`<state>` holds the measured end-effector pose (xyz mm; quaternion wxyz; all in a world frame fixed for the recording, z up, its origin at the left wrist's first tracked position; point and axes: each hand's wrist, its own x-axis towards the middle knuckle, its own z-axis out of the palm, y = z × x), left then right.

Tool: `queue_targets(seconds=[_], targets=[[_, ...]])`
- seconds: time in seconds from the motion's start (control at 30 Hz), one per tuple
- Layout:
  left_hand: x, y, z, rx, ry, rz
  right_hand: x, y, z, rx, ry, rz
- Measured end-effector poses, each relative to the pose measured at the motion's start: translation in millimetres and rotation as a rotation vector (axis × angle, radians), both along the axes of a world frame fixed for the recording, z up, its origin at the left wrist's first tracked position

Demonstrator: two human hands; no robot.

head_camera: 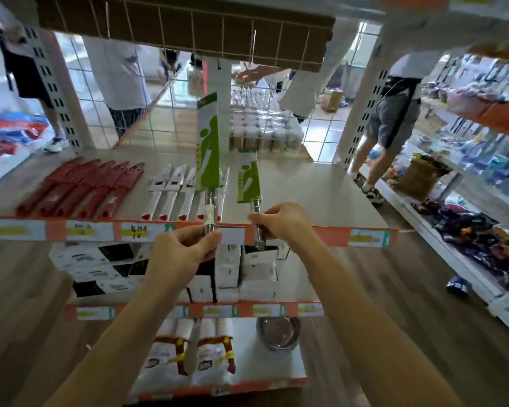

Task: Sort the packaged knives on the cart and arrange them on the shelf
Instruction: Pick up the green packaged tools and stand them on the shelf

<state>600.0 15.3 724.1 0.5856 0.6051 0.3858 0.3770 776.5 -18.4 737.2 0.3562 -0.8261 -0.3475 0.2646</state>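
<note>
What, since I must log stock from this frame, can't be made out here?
Head view:
- Price labels: writing blurred, unreadable.
- Blades of the left knife and right knife: hidden inside their green sleeves.
- Right knife's handle: middle covered by the right hand.
- Boxes below: print too small, partly behind the left hand.

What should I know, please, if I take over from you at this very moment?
Left hand grips the metal handle of a green-and-white sleeved knife, its sleeve raised steeply.
Right hand grips the handle of a second green-sleeved knife, held lower over the grey shelf top.
Done: a row of red-sheathed knives and a row of white-packaged knives lie on that shelf.
Left: probably lay both green knives right of the white row. The cart is out of view, so remaining stock is unknown.
</note>
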Motion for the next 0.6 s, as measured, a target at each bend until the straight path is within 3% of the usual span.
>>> queue_targets(seconds=[0.2, 0.6], targets=[[20, 8, -9, -0.033, 0.013, 0.038, 33, 24, -13, -0.023, 0.115, -0.031], [48, 23, -28, -0.097, 0.057, 0.069, 58, 62, -37, 0.0, 0.011, -0.039]])
